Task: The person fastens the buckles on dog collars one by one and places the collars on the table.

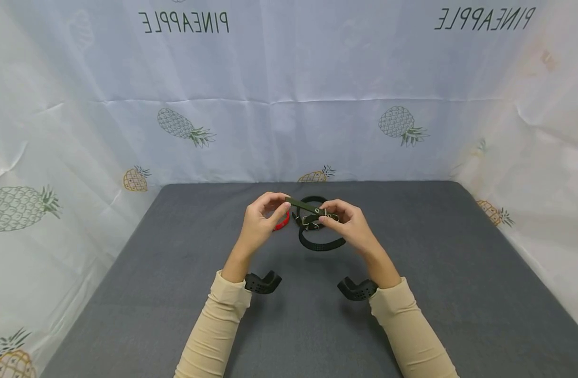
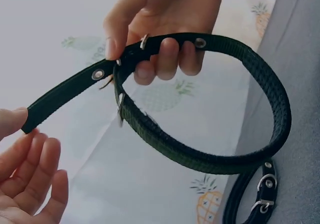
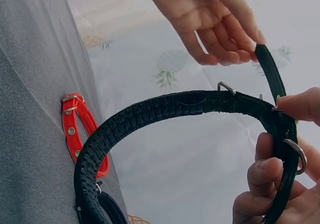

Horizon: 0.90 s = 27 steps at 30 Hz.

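Note:
A dark green dog collar (image 1: 322,246) with metal eyelets, a buckle and a D-ring is held up between both hands, its loop hanging below. My left hand (image 1: 261,218) pinches the tip of its free strap (image 2: 65,97) between thumb and fingers. The right hand (image 1: 352,223) grips the collar at the buckle, thumb on the strap and fingers curled round the band, as the right wrist view shows. The strap passes through the buckle. Behind the held loop lies a second, dark collar (image 2: 266,194) with a silver buckle.
A red collar (image 3: 73,134) with eyelets rests on the grey table (image 1: 185,252), partly hidden by the left hand in the head view. White curtains (image 1: 289,142) printed with pineapples surround the table at the back and sides.

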Tool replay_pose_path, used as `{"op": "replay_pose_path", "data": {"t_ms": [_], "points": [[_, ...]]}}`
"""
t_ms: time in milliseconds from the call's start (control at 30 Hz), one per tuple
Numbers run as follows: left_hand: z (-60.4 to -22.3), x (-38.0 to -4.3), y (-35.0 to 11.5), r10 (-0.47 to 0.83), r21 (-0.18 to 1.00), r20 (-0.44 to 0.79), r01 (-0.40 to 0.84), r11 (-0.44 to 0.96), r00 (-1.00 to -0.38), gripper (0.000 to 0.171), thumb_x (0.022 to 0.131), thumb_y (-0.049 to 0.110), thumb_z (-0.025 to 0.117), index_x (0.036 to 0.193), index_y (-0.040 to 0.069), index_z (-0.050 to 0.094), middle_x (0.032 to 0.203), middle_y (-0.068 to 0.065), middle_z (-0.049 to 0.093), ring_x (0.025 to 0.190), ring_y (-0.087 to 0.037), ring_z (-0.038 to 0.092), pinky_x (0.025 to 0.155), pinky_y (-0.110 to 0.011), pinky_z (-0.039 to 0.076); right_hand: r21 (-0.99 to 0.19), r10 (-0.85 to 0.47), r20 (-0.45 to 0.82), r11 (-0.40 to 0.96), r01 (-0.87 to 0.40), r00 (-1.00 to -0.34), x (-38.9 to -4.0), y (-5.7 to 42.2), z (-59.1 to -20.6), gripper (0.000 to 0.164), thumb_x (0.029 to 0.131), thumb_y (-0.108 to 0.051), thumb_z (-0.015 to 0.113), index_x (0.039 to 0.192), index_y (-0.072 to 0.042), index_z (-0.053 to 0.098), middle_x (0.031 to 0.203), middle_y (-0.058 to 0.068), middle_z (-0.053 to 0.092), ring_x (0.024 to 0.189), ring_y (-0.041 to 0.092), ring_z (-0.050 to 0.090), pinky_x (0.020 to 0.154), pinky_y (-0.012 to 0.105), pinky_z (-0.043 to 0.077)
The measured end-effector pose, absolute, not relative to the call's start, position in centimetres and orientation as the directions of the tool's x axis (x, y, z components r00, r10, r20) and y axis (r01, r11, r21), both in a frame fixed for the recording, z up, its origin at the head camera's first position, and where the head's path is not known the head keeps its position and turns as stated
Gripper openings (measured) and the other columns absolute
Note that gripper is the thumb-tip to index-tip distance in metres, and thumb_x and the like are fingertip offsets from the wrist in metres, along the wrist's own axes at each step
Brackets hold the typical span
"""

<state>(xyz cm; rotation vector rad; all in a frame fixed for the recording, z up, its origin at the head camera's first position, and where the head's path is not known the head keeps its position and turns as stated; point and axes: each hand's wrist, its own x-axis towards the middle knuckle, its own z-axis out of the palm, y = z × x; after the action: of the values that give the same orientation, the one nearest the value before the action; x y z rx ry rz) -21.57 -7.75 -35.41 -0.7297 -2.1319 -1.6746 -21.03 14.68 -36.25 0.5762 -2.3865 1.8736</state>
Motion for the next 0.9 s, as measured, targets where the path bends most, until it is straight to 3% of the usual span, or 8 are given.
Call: {"op": "replay_pose_path", "data": {"t_ms": [333,567,700,900], "points": [[-35.43,-21.68,-8.0,0.191,0.836,0.485,0.516,0.186,-0.854,0.024,0.093,0.012,0.063,0.111,-0.004,0.064,0.11,-0.023,0.066,0.09,0.0,0.062,0.088,-0.022,0.052,-0.93,-0.27,0.261,0.187,-0.316,-0.927,-20.91,14.86,-36.01,0.026,0.094,-0.007,0.059,0.117,0.004,0.058,0.086,-0.012,0.055,0.074,0.004,0.051,0.068,0.021,0.044],[-35.48,-21.67,-8.0,0.216,0.88,0.421,0.454,0.137,-0.881,0.028,0.093,0.009,0.063,0.118,-0.004,0.061,0.113,-0.026,0.064,0.093,0.005,0.06,0.091,-0.019,0.05,-0.942,-0.25,0.249,0.163,-0.294,-0.936,-20.87,15.03,-35.94,0.023,0.095,-0.008,0.057,0.116,0.001,0.058,0.084,-0.012,0.054,0.069,0.012,0.046,0.064,0.022,0.04],[-35.61,-21.71,-7.77,0.236,0.918,0.362,0.389,0.077,-0.902,0.029,0.092,0.007,0.063,0.119,-0.005,0.06,0.116,-0.031,0.061,0.094,0.005,0.061,0.088,-0.015,0.05,-0.948,-0.242,0.257,0.123,-0.293,-0.936,-20.8,15.22,-35.79,0.017,0.096,-0.008,0.056,0.112,-0.003,0.058,0.083,-0.012,0.053,0.068,0.008,0.043,0.063,0.022,0.039],[-36.17,-21.87,-7.09,0.324,0.936,0.314,0.348,0.05,-0.892,0.029,0.095,0.007,0.058,0.12,-0.009,0.059,0.121,-0.032,0.059,0.097,0.003,0.063,0.086,-0.015,0.051,-0.943,-0.257,0.274,0.116,-0.311,-0.927,-20.71,15.21,-35.58,0.021,0.096,-0.008,0.055,0.114,0.003,0.056,0.081,-0.012,0.052,0.068,0.009,0.044,0.063,0.023,0.04]]}}
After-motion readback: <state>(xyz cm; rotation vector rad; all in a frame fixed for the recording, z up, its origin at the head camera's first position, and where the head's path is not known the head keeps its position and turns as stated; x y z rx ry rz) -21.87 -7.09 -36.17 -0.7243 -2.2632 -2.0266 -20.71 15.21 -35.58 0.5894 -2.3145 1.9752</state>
